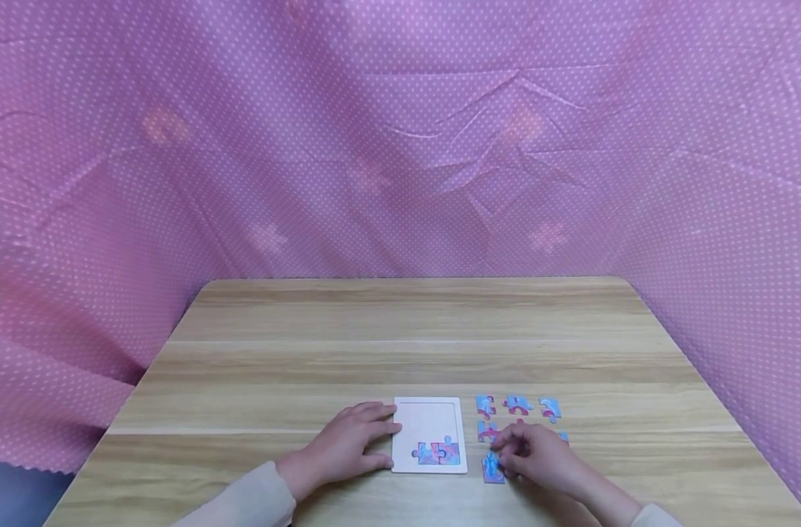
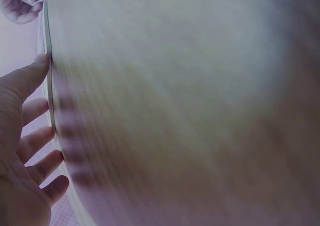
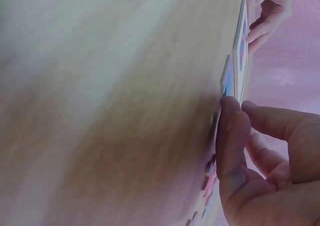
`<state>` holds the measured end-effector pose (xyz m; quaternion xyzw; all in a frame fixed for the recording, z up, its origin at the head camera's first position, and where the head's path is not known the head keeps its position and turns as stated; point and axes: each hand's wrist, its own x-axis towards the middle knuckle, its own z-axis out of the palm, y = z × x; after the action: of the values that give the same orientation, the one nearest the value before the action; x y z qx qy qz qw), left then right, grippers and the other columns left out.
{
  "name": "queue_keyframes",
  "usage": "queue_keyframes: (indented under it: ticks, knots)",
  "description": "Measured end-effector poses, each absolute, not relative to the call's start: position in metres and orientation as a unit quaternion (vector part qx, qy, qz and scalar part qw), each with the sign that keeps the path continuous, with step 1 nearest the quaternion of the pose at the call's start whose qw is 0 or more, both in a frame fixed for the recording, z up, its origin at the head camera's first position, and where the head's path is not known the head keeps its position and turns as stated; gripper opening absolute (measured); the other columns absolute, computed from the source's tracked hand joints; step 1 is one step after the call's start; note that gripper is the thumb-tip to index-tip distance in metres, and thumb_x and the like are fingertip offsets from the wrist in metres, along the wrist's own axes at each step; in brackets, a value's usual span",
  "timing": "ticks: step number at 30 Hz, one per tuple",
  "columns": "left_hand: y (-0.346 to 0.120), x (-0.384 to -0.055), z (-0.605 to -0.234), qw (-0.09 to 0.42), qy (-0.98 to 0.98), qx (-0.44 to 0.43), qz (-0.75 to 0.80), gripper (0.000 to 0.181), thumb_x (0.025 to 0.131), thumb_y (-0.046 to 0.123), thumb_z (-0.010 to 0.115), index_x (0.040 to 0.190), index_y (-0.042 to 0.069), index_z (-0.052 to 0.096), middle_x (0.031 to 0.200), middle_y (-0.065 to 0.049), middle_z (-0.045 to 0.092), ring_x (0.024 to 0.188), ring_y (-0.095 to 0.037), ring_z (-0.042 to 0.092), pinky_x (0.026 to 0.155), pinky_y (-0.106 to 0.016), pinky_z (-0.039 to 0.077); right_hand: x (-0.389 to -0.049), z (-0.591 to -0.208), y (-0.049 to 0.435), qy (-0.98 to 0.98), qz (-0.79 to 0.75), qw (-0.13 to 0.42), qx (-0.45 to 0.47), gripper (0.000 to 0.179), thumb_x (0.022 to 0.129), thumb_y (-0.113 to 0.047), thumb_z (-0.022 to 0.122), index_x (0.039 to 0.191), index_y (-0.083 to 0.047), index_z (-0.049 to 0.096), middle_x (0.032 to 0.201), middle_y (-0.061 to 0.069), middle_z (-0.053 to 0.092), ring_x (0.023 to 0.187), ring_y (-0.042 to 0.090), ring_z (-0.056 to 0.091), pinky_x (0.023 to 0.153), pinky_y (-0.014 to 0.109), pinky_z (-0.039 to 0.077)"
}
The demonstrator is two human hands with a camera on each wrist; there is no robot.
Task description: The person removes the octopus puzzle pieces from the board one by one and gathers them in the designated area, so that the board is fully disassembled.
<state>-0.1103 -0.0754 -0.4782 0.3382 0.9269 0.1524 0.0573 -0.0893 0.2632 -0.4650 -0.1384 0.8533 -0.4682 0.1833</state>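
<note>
A white square puzzle tray lies flat, with two joined puzzle pieces in its lower right corner. Spread out along the tray's left edge are the thumb and fingertips of my left hand; the left wrist view shows the same fingers at the thin tray edge. To the right of the tray, my right hand pinches a blue and purple puzzle piece at its upper right side. In the right wrist view this piece sticks out past the fingertips, slightly tilted, close over the table.
Loose pieces lie in rows right of the tray: a corner piece, a wider one, another, and one below. My right hand partly covers others. The wooden table is backed by a pink dotted cloth.
</note>
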Motion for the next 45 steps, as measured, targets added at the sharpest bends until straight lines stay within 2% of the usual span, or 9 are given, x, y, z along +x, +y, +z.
queue_keyframes:
  ticks: [3,10,19,27,38,45]
  knots:
    - [-0.075,-0.110,-0.478,0.058,0.927,0.337,0.154,0.053,0.085,0.049,0.065,0.130,0.021,0.061,0.144,-0.002,0.045,0.132,-0.026,0.038,0.107,-0.049,0.029,-0.091,-0.463,0.257,0.862,-0.454,0.169,-0.150,0.014,0.084,-0.004,0.068,0.097,-0.005,0.066,0.080,0.000,0.062,0.067,0.015,0.059,0.053,0.027,0.052]
    - [-0.075,-0.109,-0.477,0.052,0.927,0.337,0.156,0.053,0.085,0.049,0.065,0.130,0.020,0.061,0.144,-0.003,0.045,0.132,-0.026,0.038,0.107,-0.049,0.029,-0.096,-0.459,0.229,0.871,-0.430,0.133,-0.195,0.016,0.083,-0.009,0.071,0.098,-0.009,0.066,0.087,-0.005,0.063,0.078,0.013,0.058,0.070,0.022,0.050]
    - [-0.074,-0.107,-0.479,0.035,0.925,0.344,0.157,0.052,0.085,0.047,0.066,0.128,0.019,0.062,0.142,-0.005,0.047,0.131,-0.028,0.040,0.105,-0.050,0.031,-0.100,-0.463,0.198,0.862,-0.442,0.143,-0.202,0.022,0.082,-0.006,0.070,0.103,-0.010,0.067,0.090,-0.004,0.064,0.077,0.010,0.058,0.069,0.023,0.049]
    - [-0.074,-0.106,-0.479,0.018,0.923,0.353,0.154,0.052,0.084,0.046,0.068,0.127,0.018,0.063,0.140,-0.005,0.049,0.129,-0.027,0.042,0.104,-0.049,0.033,-0.100,-0.467,0.185,0.857,-0.448,0.161,-0.198,0.027,0.079,-0.004,0.071,0.104,-0.011,0.067,0.091,-0.003,0.063,0.072,0.010,0.057,0.058,0.024,0.048]
    - [-0.074,-0.106,-0.481,0.021,0.923,0.353,0.150,0.053,0.083,0.047,0.068,0.128,0.018,0.062,0.141,-0.005,0.048,0.129,-0.027,0.042,0.104,-0.049,0.033,-0.098,-0.469,0.181,0.866,-0.431,0.159,-0.199,0.024,0.080,-0.003,0.070,0.101,-0.014,0.068,0.091,-0.007,0.063,0.076,0.010,0.057,0.066,0.024,0.048]
    - [-0.073,-0.105,-0.479,0.024,0.924,0.351,0.150,0.053,0.083,0.047,0.068,0.128,0.018,0.062,0.141,-0.005,0.048,0.129,-0.027,0.042,0.104,-0.050,0.033,-0.097,-0.466,0.179,0.875,-0.415,0.154,-0.197,0.021,0.080,-0.005,0.070,0.100,-0.015,0.071,0.087,-0.007,0.060,0.073,0.010,0.054,0.063,0.025,0.047]
